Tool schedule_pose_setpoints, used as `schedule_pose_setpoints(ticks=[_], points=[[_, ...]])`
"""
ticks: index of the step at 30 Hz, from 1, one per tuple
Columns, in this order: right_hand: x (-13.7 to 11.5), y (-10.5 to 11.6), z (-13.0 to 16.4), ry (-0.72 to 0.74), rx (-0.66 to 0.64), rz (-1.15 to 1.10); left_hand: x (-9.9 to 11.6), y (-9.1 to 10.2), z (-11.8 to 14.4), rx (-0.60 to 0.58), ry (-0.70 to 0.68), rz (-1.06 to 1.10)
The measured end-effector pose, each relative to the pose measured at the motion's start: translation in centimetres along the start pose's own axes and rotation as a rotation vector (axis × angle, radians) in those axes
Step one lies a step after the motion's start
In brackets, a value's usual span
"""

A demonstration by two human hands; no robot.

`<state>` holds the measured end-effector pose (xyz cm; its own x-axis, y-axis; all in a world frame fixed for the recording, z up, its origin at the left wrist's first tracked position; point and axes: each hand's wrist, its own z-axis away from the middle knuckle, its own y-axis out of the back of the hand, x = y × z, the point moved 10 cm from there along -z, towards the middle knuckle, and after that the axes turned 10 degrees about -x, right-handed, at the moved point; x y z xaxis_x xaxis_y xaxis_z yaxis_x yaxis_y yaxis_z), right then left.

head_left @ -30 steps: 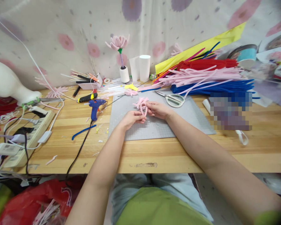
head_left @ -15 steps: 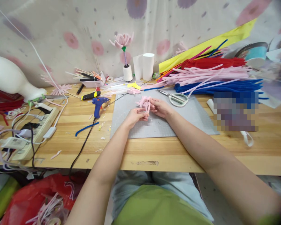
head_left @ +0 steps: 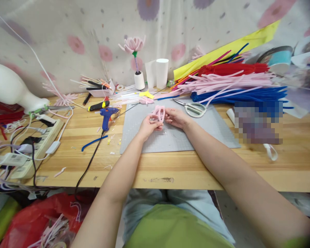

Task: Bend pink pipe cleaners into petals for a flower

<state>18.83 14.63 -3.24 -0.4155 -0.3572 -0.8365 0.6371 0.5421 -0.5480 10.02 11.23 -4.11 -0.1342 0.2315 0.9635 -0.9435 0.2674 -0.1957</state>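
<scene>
Grey mat beneath, the left hand pinches pink loops — right hand alongside, grip unclear.

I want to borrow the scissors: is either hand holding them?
No, the scissors lie on the grey mat, apart from the right hand and the left hand.

Between the forearms, room is left over bare wood along the front edge of the counter. Toward the left edge, passage is hindered by the glue gun, its cord and the power strip. Over the mat, the way is narrowed by the held pink loops; toward the back edge, it is barred by scissors, the white vase and heaped stems.
</scene>
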Motion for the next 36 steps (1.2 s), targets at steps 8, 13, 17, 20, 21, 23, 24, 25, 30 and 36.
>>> schedule_pose_setpoints(ticks=[8,13,17,20,21,23,24,25,30,36], points=[[-0.1,-0.3,-0.3,0.023,-0.008,0.063,-0.3,-0.4,-0.3,-0.079,0.071,-0.025],[-0.1,-0.3,-0.5,0.051,-0.028,0.017,-0.2,-0.8,0.0,-0.105,0.068,-0.016],[0.2,0.0,-0.5,0.045,0.003,0.009,0.0,-1.3,0.1,-0.135,0.042,-0.053],[0.4,0.3,-0.5,0.04,0.03,-0.005,0.0,-1.4,0.2,-0.141,0.025,-0.097],[0.5,0.3,-0.5,0.04,0.033,-0.011,0.0,-1.5,0.2,-0.141,0.023,-0.109],[0.5,0.3,-0.4,0.045,0.04,-0.022,0.0,-1.6,0.2,-0.146,0.021,-0.121],[0.5,0.3,-0.4,0.048,0.044,-0.026,0.0,-1.7,0.2,-0.15,0.021,-0.122],[0.5,0.3,-0.4,0.05,0.047,-0.03,0.0,-1.8,0.2,-0.155,0.023,-0.122],[0.3,-0.5,-0.4,0.061,0.012,-0.061,-0.3,-2.0,0.0,-0.165,0.037,-0.146],[-0.3,0.5,-0.3,0.128,0.113,-0.039,-0.2,-1.9,-0.8,-0.164,-0.032,-0.322]])
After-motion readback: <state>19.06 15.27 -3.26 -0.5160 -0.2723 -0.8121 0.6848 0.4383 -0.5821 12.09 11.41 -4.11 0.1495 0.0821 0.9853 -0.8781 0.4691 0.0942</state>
